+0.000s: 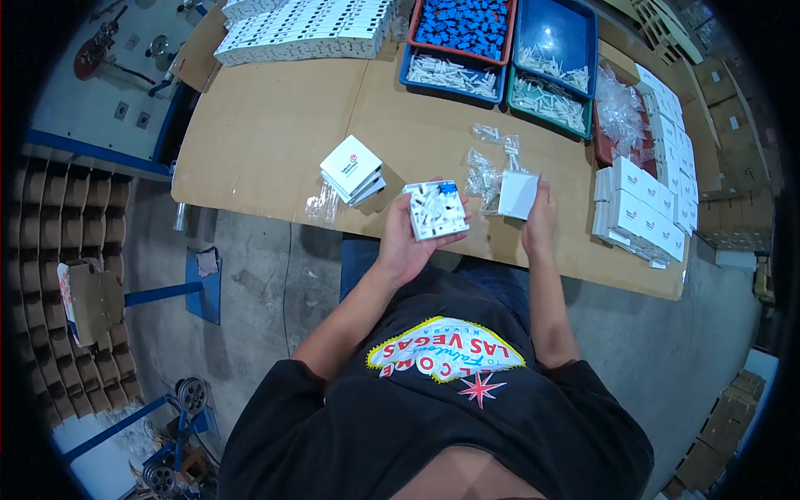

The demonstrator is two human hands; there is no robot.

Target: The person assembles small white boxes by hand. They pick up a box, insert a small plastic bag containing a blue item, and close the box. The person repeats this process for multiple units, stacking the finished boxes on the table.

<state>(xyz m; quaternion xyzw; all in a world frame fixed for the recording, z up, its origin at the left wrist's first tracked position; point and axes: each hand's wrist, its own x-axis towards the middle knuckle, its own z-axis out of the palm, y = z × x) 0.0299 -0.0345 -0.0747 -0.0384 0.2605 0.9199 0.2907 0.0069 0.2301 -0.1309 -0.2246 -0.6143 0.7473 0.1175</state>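
Over the near edge of the table, my left hand (402, 248) is closed round an uncovered white square box (437, 223). Inside it lie small white pieces and a blue piece at the far right corner. My right hand (541, 218) grips a plain white square lid (517, 194) by its right side, a short way from the box. Just beyond the lid, small clear plastic bags of white parts (481, 177) lie on the cardboard. To the left of the box stands a short, uneven stack of white square boxes (352, 168) with printed tops.
Cardboard covers the table (267, 142). At the back are a red tray (458, 53) of blue pieces and blue (557, 33) and green (546, 123) trays of white parts. White boxes are piled at right (637, 212) and far left (304, 33).
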